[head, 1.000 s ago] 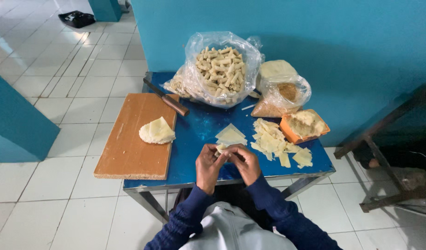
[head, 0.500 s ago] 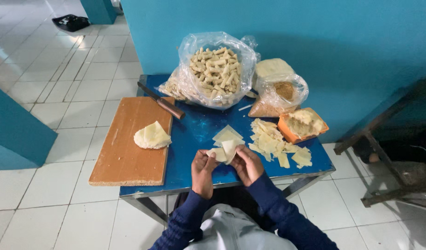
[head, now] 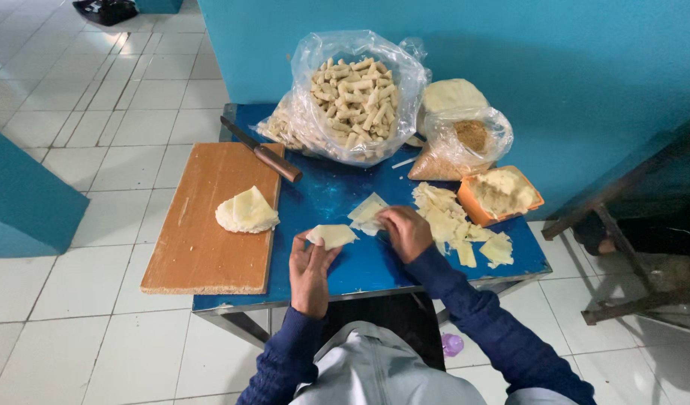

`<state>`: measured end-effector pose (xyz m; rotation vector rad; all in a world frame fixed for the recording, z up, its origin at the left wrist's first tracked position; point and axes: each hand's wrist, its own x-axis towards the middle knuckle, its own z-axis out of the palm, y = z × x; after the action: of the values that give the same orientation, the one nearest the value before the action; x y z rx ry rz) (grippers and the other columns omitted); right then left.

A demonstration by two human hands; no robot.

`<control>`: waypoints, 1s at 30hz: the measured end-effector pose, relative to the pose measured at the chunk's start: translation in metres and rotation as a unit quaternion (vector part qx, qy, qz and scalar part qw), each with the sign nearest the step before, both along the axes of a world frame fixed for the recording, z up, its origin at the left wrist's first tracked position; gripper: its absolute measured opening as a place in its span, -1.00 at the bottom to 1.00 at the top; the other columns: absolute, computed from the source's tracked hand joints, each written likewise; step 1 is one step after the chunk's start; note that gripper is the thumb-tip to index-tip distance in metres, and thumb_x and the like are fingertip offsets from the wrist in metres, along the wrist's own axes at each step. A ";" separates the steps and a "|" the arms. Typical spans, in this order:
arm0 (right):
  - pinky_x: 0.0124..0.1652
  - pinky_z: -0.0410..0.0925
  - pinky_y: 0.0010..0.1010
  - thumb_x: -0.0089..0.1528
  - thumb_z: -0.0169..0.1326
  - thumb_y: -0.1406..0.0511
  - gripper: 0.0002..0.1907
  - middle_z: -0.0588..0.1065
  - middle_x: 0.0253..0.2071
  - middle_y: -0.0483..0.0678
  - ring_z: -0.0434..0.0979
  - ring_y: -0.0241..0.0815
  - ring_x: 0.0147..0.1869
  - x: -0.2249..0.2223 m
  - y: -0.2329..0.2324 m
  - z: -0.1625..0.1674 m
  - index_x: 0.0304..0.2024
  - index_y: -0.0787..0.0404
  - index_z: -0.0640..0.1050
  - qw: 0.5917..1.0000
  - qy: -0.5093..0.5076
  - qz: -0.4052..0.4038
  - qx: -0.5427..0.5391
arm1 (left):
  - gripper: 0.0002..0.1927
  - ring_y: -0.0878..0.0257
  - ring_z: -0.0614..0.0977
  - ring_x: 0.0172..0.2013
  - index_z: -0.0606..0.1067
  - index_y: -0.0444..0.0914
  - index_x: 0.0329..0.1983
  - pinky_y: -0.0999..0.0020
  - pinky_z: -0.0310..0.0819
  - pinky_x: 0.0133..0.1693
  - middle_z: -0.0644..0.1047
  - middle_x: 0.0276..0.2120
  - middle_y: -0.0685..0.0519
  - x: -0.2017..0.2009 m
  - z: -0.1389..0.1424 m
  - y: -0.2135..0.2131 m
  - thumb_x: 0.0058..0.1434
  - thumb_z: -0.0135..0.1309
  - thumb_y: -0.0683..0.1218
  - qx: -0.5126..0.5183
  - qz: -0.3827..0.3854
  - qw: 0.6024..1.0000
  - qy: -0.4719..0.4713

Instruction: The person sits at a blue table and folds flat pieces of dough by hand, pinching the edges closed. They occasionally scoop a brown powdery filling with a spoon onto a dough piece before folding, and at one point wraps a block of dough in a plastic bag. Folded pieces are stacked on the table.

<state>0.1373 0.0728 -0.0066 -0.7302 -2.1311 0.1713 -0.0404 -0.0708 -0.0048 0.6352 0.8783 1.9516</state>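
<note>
At lower centre, left hand (head: 309,271) holds one thin, pale dough square (head: 331,236); right hand (head: 406,231) curls on another sheet (head: 367,212) on the blue worktop (head: 337,191). Farther: one wooden board (head: 202,225), two clear plastic bags (head: 360,94).

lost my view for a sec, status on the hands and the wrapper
Left hand holds pale wrapper sheet, flat on palm. Right hand on wrapper stack. Nothing blocking.

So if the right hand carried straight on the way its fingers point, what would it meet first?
The right hand points left and slightly away, already at a pale folded dough sheet on the blue table; beyond that, probably the brown-handled knife, though depth is unclear.
</note>
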 end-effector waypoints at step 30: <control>-0.06 0.45 -0.35 0.22 0.22 0.40 -0.86 0.59 -0.10 0.01 0.63 -0.01 0.01 -0.018 -0.081 0.054 -0.16 0.22 0.60 0.993 0.084 0.065 -0.059 | -0.81 0.28 0.62 -0.12 0.37 -0.39 -0.01 0.36 0.54 -0.01 0.57 -0.13 -0.01 0.025 -0.002 0.014 0.40 0.01 -0.18 0.018 -0.047 0.998 0.036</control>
<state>0.1191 -0.0080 0.0477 -0.6217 -2.0201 0.4169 -0.0150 -0.0564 -0.0068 0.7599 0.8430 1.8737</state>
